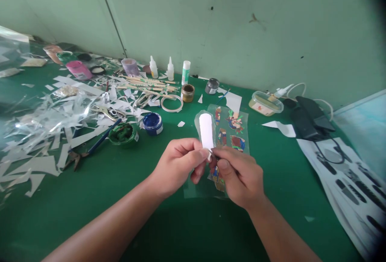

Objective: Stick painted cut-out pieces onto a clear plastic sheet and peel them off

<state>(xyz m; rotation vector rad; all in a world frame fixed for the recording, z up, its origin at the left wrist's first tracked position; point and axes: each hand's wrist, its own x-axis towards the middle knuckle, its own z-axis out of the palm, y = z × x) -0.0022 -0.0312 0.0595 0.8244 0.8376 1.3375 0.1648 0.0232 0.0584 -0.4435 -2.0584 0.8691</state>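
My left hand (181, 164) is closed, thumb and fingers pinching the lower end of a white paper cutout (206, 127). The cutout is a narrow strip with a rounded top, backed by a slightly wider piece of clear film (197, 122). Against its bottom edge, my right hand (243, 173) is closed too, its fingertips meeting at the paper. Something small and dark seems to be between them, too hidden to name. Under both hands lies a clear plastic sheet (243, 122) bearing several painted cutouts (237, 143) in brown, blue and green.
Paper scraps (39, 165) cover the left side, with pliers (76, 158) among them. Open pots of green paint (123, 134) and blue paint (152, 123) stand nearby. A glue stick (186, 72) is by the wall. At right are a plastic tub (265, 104) and a printed sheet (340, 181).
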